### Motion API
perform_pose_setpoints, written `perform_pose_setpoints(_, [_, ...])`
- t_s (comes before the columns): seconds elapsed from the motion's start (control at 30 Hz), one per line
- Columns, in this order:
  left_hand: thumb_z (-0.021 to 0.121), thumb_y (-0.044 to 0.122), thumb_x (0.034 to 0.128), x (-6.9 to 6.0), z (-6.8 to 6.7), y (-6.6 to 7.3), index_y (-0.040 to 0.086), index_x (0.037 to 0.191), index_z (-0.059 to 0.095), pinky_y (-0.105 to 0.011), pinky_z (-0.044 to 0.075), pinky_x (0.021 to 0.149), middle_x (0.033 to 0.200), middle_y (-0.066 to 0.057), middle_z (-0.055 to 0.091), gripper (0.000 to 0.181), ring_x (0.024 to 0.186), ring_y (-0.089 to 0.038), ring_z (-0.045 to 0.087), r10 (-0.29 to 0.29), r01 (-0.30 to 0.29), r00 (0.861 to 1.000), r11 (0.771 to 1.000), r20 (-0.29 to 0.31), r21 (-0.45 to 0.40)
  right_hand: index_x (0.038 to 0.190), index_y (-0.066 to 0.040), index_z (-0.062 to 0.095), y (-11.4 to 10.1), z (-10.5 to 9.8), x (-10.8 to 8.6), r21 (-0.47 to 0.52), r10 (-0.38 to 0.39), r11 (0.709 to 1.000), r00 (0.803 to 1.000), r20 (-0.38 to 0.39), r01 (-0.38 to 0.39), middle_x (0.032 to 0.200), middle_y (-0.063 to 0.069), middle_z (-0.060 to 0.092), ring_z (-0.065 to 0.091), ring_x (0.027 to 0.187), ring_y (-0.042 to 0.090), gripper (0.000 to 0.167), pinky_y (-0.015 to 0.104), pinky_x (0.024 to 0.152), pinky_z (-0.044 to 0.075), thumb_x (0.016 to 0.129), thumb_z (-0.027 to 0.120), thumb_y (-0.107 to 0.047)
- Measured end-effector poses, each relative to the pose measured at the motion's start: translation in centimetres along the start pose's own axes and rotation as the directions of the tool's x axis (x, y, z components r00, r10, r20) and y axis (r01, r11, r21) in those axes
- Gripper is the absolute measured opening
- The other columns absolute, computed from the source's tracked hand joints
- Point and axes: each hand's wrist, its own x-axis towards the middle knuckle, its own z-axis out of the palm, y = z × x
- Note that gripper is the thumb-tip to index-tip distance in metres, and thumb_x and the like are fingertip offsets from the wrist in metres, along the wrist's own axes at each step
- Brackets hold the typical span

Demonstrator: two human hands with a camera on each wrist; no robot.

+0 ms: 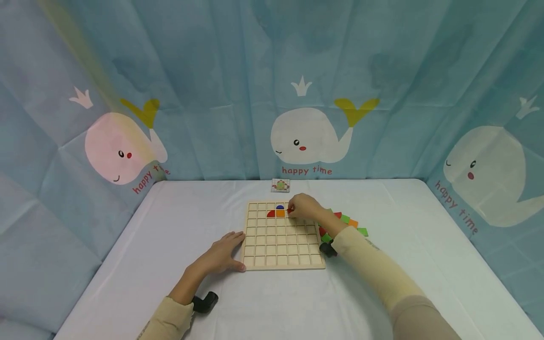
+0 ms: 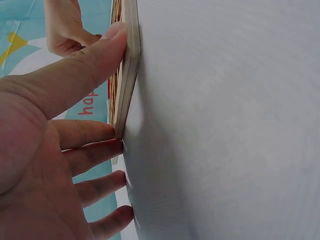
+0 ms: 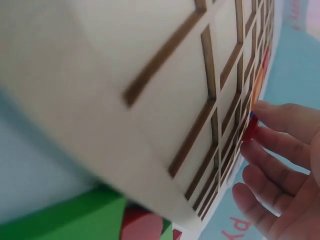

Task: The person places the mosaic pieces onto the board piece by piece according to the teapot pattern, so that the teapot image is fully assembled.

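Left hand (image 1: pixel 223 252) lies along the near-left side of a wooden grid board (image 1: pixel 276 248), fingers extended and apart, thumb resting on the edge near the corner, gripping nothing. Right hand (image 1: pixel 303 208) reaches over the board's far rows and pinches a red piece (image 3: pixel 250 131) between thumb and fingertips, just right of an orange square (image 1: pixel 280 213); cannot tell whether the piece is seated in its cell. Left of the square, a red quarter-round piece (image 1: pixel 271 214) sits in the grid; a blue half-round piece (image 1: pixel 280 207) sits in the cell beyond it. Loose green, red and orange pieces (image 1: pixel 362 232) lie heaped by the board's right side, partly behind the right forearm. A small picture card (image 1: pixel 280 185) lies beyond the board on the white-covered surface (image 1: pixel 170 212), before a blue whale-print curtain (image 1: pixel 212 132).
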Motion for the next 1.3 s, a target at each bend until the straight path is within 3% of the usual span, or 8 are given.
perform_pose_setpoints(0.43, [0.088,0.025,0.0680,-0.1,-0.1,0.1,0.002,0.146,0.041,-0.063,0.025,0.115,0.155,-0.016,0.038,0.094,0.146,-0.041,0.027,-0.002,0.002,1.000,1.000,-0.008,-0.009,0.095,-0.006,0.076,-0.7,0.6,0.5,0.006,0.018,1.000,1.000,-0.018,-0.018,0.096,0.008,0.074,0.068,0.089,0.023,0.013,0.038,0.083,0.056,0.088,0.071,-0.015])
perform_pose_setpoints(0.67, [0.087,0.026,0.0683,0.0,0.0,0.0,0.002,0.147,0.041,-0.062,0.026,0.115,0.155,-0.015,0.038,0.094,0.146,-0.040,0.027,-0.006,0.006,1.000,1.000,-0.006,-0.005,0.100,-0.005,0.075,-0.4,0.1,0.2,0.030,0.015,0.999,1.000,-0.007,-0.015,0.100,0.009,0.074,0.068,0.091,0.023,0.017,0.038,0.085,0.057,0.089,0.069,-0.018])
perform_pose_setpoints(0.9, [0.087,0.027,0.0688,0.2,-0.1,0.0,0.002,0.147,0.040,-0.062,0.025,0.115,0.155,-0.016,0.038,0.094,0.146,-0.041,0.026,0.000,0.000,1.000,1.000,-0.006,0.006,0.108,-0.002,0.073,1.5,-1.7,-0.7,0.075,0.031,0.997,0.999,-0.025,-0.029,0.106,0.013,0.073,0.068,0.096,0.026,0.024,0.039,0.087,0.057,0.093,0.065,-0.018])
perform_pose_setpoints(1.1, [0.087,0.027,0.0692,0.2,-0.1,0.1,0.003,0.147,0.040,-0.062,0.024,0.115,0.155,-0.016,0.037,0.094,0.147,-0.040,0.026,-0.006,0.006,1.000,1.000,-0.004,0.002,0.109,0.000,0.072,3.8,-3.2,-2.4,0.111,0.113,0.988,0.993,-0.037,-0.108,0.107,0.015,0.073,0.068,0.091,0.025,0.025,0.041,0.085,0.057,0.092,0.064,-0.018])
perform_pose_setpoints(1.3, [0.087,0.027,0.0688,0.2,0.0,0.0,0.002,0.147,0.041,-0.062,0.025,0.115,0.155,-0.017,0.038,0.094,0.146,-0.041,0.026,-0.003,0.003,1.000,1.000,0.000,0.007,0.108,0.000,0.072,6.4,-3.4,-4.0,0.062,0.153,0.987,0.987,-0.039,-0.150,0.102,0.014,0.071,0.064,0.090,0.025,0.025,0.042,0.088,0.055,0.090,0.067,-0.017])
